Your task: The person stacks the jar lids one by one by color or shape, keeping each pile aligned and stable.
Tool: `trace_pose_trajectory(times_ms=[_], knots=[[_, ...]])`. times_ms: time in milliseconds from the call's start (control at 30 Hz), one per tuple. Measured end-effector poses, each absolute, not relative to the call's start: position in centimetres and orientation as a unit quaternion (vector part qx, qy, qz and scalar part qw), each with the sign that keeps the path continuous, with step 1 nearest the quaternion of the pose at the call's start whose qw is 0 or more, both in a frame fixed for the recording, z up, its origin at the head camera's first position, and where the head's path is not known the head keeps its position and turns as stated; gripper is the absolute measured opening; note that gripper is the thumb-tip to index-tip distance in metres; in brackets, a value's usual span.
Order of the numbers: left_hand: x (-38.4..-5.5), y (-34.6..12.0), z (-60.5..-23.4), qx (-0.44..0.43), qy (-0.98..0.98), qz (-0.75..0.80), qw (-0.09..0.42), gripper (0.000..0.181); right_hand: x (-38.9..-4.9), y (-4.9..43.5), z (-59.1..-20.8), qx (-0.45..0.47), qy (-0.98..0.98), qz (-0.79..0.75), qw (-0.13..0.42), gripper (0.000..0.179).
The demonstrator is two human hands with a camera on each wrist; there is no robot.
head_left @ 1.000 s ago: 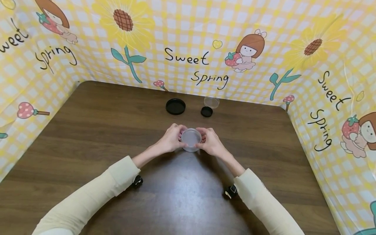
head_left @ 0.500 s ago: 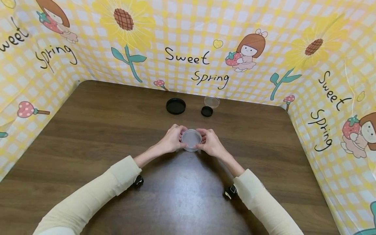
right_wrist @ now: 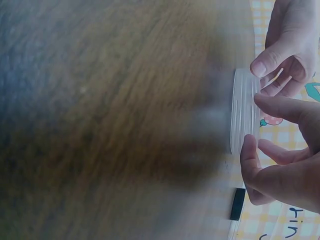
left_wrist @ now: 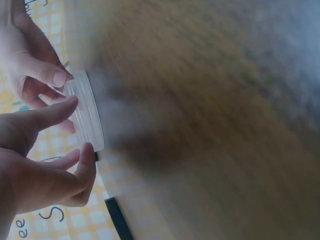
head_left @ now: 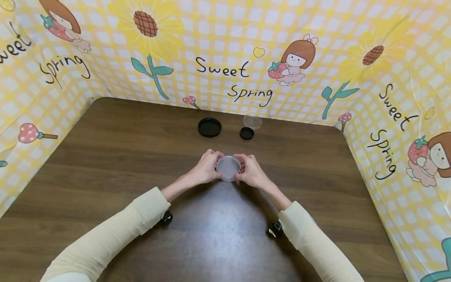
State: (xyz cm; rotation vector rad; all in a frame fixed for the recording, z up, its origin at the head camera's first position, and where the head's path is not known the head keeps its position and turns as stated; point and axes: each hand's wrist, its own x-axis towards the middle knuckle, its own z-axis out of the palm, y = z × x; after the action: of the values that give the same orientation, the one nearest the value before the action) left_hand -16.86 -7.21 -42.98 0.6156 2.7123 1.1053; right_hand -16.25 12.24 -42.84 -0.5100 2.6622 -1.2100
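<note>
A clear, round, shallow dish (head_left: 228, 168), like a petri dish, stands at the middle of the dark wooden table. From the left side my left hand (head_left: 205, 168) grips its rim, thumb near and fingers behind. Opposite it, my right hand (head_left: 253, 170) holds the right edge in the same way. Stacked rims show along the dish's side (left_wrist: 86, 115) in the left wrist view, like a lid over a base. In the right wrist view the right thumb and fingers touch the dish wall (right_wrist: 243, 112). Its underside is hidden.
Behind the hands lie a larger black round lid or dish (head_left: 209, 127), a small black one (head_left: 247, 133) and a clear disc (head_left: 253, 122). A yellow checked cloth (head_left: 218, 43) walls the table (head_left: 141, 133) at the back and sides.
The double rim at the dish's far edge has drawn closer together, as if the top part sits a little lower. Both hands keep their hold in nearly the same place.
</note>
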Motion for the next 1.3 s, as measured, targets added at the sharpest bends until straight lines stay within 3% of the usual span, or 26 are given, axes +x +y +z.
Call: trace_pose_trajectory(times_ms=[500,1300], knots=[[-17.34,-6.35,-43.02,0.196,0.914,0.342,0.094,0.058,-16.45,12.20,-43.04,-0.159,0.905,-0.386,0.084,0.062],[-17.56,-7.18,-43.50,0.225,0.908,0.345,0.074,0.059,-16.36,11.59,-43.24,-0.161,0.922,-0.345,0.065,0.060]])
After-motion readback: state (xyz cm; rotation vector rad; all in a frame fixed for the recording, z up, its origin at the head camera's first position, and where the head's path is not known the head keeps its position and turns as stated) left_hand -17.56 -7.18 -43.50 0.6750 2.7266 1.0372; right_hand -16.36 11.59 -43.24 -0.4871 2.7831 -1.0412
